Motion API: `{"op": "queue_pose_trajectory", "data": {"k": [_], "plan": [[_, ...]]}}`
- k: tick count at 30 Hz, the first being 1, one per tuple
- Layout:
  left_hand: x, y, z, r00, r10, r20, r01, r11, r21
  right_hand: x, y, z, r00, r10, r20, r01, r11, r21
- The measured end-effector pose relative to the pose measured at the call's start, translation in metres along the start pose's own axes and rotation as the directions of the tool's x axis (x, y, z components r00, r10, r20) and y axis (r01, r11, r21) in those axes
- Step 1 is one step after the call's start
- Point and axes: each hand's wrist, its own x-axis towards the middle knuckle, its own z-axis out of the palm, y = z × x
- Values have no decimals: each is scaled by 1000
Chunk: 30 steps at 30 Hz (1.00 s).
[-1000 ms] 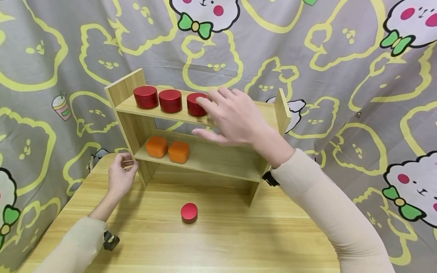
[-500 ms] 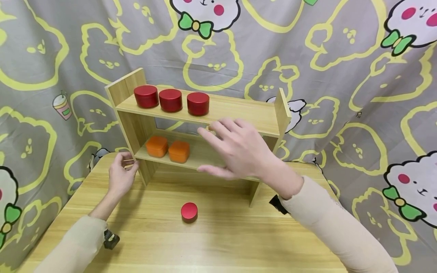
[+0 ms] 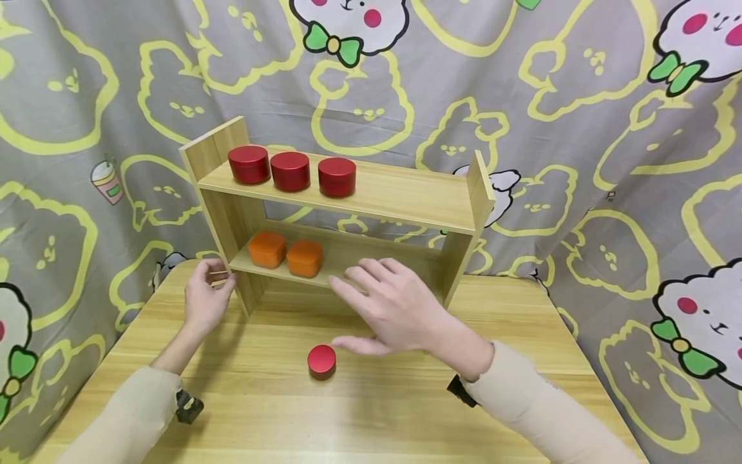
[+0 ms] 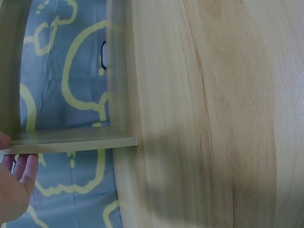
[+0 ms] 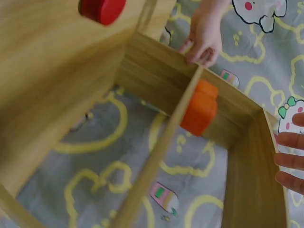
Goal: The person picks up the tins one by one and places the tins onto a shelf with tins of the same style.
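A two-tier wooden shelf [image 3: 417, 196] stands on the table. My left hand [image 3: 205, 298] pinches its left side panel [image 4: 76, 145], with the thumb on one face and the fingers on the other in the left wrist view. Over the table, in front of the lower tier, hovers my right hand [image 3: 390, 310]. Its fingers are spread and hold nothing. Just left of its thumb in the head view sits a round red tin [image 3: 321, 361] on the tabletop. Three similar red tins [image 3: 290, 171] line the left part of the upper tier.
Two orange rounded-square boxes [image 3: 304, 258] sit side by side at the left of the lower tier. Behind the wooden table [image 3: 278, 419] hangs a grey curtain [image 3: 539, 38] with yellow cartoon outlines, which also runs along both sides.
My right hand has come down from beside the third tin on the upper tier to low in front of the shelf, fingers still spread. The left hand stays on the side panel.
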Motion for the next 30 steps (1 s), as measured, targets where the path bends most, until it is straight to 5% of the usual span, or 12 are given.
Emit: {"op": "queue_pose_trajectory", "data": {"k": [8, 15, 30], "plan": [[1, 3, -2, 1000, -12, 2, 12, 1000, -1, -14, -27, 32, 999, -2, 36, 0, 999, 53], [1, 2, -2, 1000, -12, -4, 11, 1000, -14, -31, -49, 63, 988, 4, 152, -16, 997, 78], [2, -1, -1, 1000, -19, -5, 19, 1000, -24, -55, -77, 120, 911, -2, 413, -45, 993, 105]]}}
